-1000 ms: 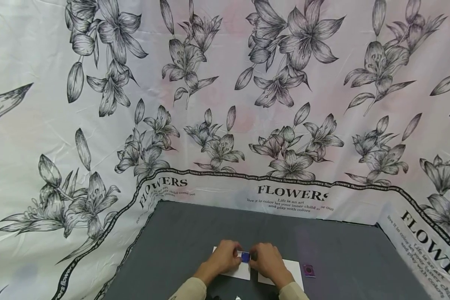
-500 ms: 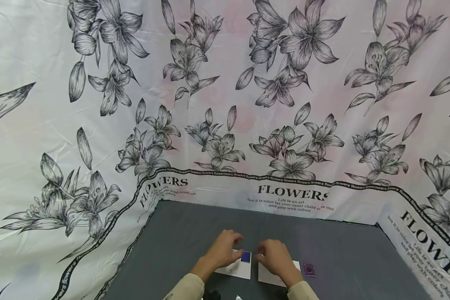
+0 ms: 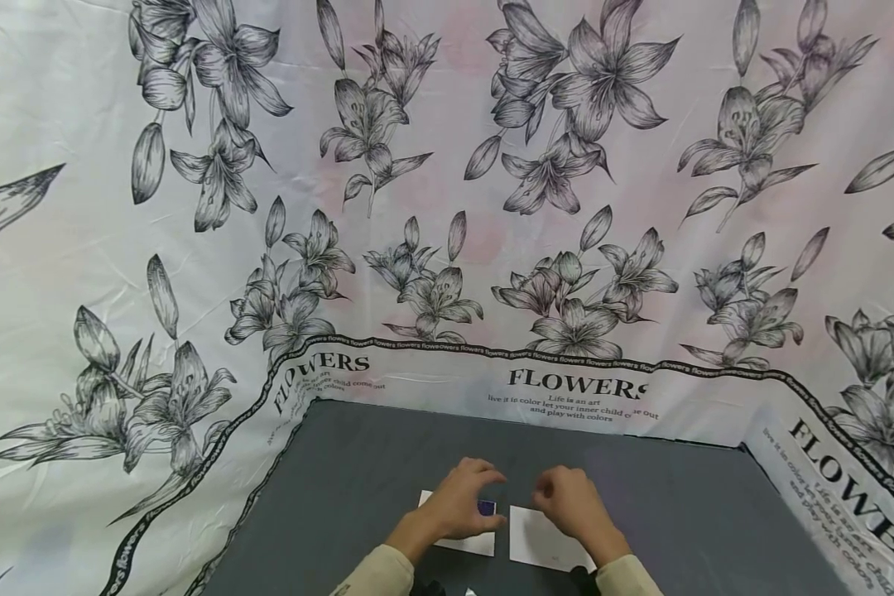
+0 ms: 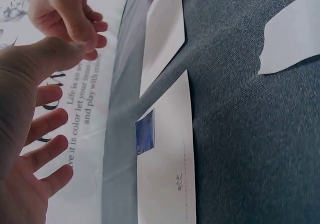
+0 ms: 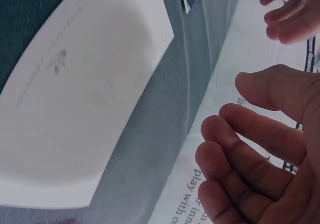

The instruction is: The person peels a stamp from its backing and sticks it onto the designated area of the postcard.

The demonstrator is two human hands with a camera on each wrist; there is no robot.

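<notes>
In the head view my left hand (image 3: 458,501) hovers over the left white envelope (image 3: 465,542), fingers and thumb spread and holding nothing. A dark blue stamp (image 4: 145,132) sits flat at that envelope's corner, partly covered by the left hand in the head view. My right hand (image 3: 572,501) is raised over the far right corner of a second white envelope (image 3: 544,538). Its fingers are loosely bent, with nothing between them and the thumb in the right wrist view. That envelope's visible face carries only a small printed mark and a dotted line.
Both envelopes lie side by side on a grey tabletop (image 3: 358,497). A white paper scrap (image 4: 292,34) with an uneven edge lies nearer the body. At the bottom of the right wrist view shows the edge of a purple piece (image 5: 65,221). Flower-printed cloth (image 3: 417,248) encloses the table.
Both hands were at the blue stamp on the left envelope, then lifted off it. The right hand has moved right, and its arm now hides the purple piece in the head view.
</notes>
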